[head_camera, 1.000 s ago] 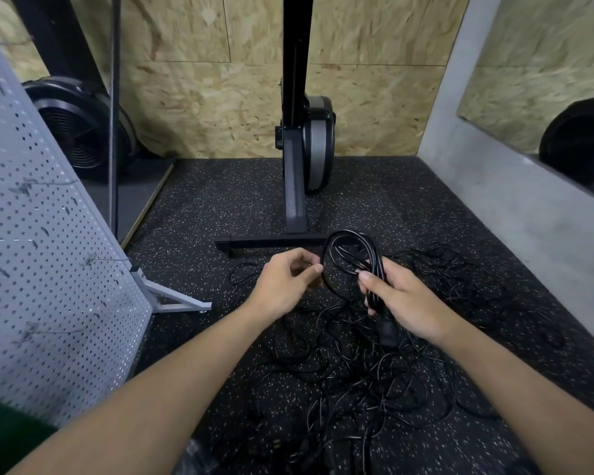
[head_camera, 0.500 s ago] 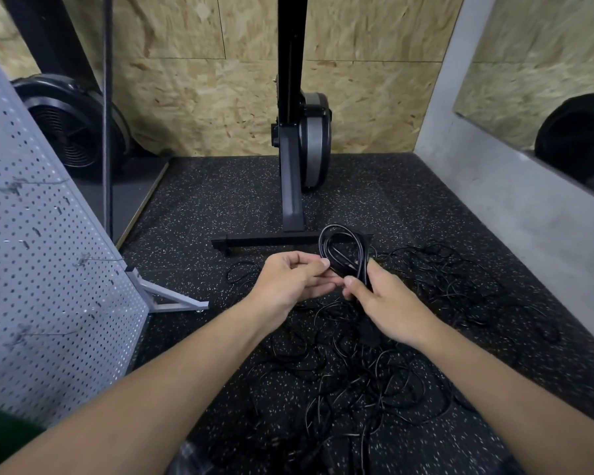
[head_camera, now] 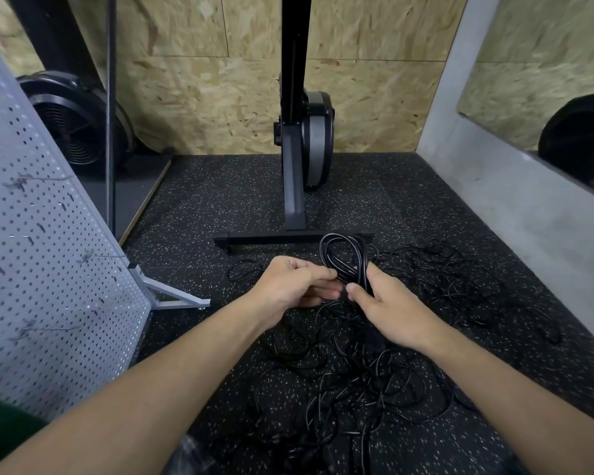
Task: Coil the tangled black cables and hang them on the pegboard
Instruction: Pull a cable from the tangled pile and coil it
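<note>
A grey pegboard stood tilted along the left edge of the floor, with thin wire hooks jutting from its holes and a pale metal foot splayed on the speckled black rubber. Behind it, in the far left corner, sat a round black fan housing and a dark upright pole.

Towards the middle of the floor, the left hand reached in from the near edge. Its fingers were curled, and with the thumb they pinched the lower strands of the coiled cable. That coil, a small bundle of several black loops, was held upright above the floor, its top in front of the crossbar of a black exercise machine that rose against the chipboard back wall.

Just to the right, the right hand gripped the same coil from the other side, its thumb pressed on the front of the loops and the other fingers wrapped behind them, mostly hidden.

Beneath both hands, the tangled cables lay loose on the floor, spreading from the middle to the near edge and out towards the right edge. A grey wall ran along the right edge, with a mirror set above it.
</note>
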Demonstrator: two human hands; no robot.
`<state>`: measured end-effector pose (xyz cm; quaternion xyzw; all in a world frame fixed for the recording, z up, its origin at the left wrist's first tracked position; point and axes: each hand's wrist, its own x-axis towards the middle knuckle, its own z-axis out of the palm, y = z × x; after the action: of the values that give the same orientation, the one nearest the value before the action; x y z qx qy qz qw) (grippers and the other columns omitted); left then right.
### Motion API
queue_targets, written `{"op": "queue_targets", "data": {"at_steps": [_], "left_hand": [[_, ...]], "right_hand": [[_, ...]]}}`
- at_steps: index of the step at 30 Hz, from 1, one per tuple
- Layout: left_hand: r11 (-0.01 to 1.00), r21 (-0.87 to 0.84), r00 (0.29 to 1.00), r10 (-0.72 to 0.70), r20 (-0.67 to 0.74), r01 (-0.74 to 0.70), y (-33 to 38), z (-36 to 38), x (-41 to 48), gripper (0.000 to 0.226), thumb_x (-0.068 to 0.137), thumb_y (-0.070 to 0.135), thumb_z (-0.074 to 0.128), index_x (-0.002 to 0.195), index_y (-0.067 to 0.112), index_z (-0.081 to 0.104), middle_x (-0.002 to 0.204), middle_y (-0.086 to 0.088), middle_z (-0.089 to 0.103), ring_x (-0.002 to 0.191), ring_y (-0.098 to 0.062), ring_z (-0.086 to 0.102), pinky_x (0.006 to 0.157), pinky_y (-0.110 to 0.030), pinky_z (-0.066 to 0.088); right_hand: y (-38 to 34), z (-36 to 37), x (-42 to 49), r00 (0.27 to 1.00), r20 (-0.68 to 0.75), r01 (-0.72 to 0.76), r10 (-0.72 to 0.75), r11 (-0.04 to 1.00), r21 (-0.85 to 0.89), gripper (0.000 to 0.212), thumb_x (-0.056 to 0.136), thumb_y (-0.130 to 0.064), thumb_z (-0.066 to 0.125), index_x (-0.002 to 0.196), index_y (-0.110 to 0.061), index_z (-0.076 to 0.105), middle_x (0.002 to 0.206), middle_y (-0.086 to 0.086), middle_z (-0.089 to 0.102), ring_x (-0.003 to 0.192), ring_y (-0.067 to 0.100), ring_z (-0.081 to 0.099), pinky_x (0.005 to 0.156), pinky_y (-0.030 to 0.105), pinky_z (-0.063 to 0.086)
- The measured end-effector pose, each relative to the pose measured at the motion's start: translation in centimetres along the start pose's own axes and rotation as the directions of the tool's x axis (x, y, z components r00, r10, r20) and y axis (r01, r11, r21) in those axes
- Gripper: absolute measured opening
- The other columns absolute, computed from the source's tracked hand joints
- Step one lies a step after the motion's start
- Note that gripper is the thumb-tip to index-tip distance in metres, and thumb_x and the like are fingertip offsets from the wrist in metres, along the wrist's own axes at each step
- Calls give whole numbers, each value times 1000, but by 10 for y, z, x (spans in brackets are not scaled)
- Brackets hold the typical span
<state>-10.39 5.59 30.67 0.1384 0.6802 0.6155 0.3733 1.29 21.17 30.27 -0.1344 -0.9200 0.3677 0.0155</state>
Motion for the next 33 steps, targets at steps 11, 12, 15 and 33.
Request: {"op": "queue_targets", "data": {"at_steps": [11, 12, 15, 33], "left_hand": [[949, 264, 974, 123, 190, -172, -20, 1, 6, 28, 110, 24, 44, 118, 24, 71, 117, 8, 76, 118, -15, 68, 109, -43, 50], [922, 350, 965, 77, 250, -164, -25, 1, 7, 27, 108, 20, 45, 119, 30, 69, 118, 11, 74, 120, -14, 66, 110, -42, 48], [845, 502, 935, -8, 355, -183, -38, 0, 12, 24, 96, 28, 63, 118, 37, 64, 112, 9, 77, 115, -17, 68, 109, -40, 48], [346, 767, 738, 633, 235, -541, 2, -10, 2, 32, 77, 35, 91, 98, 21, 71, 92, 13, 64, 77, 4, 52, 72, -24, 45]], "right_hand": [[-8, -5, 12, 988, -81, -41, 128, 740, 672, 14, 106, -21, 56, 99, -13, 65, 91, -1, 67, 91, 17, 64, 100, 48, 49], [-7, -7, 12, 987, -75, -36, 139, 663, 748, 12, 106, -17, 56, 100, -10, 64, 89, 2, 64, 85, 18, 64, 102, 51, 50], [-4, -14, 12, 987, -70, -22, 146, 549, 836, 11, 106, -13, 55, 107, -5, 63, 90, 3, 64, 80, 14, 68, 108, 55, 49], [1, -14, 4, 972, 176, -137, 154, 985, -104, 43, 111, -43, 40, 147, -20, 44, 146, 1, 56, 131, 26, 55, 111, 43, 41]]}}
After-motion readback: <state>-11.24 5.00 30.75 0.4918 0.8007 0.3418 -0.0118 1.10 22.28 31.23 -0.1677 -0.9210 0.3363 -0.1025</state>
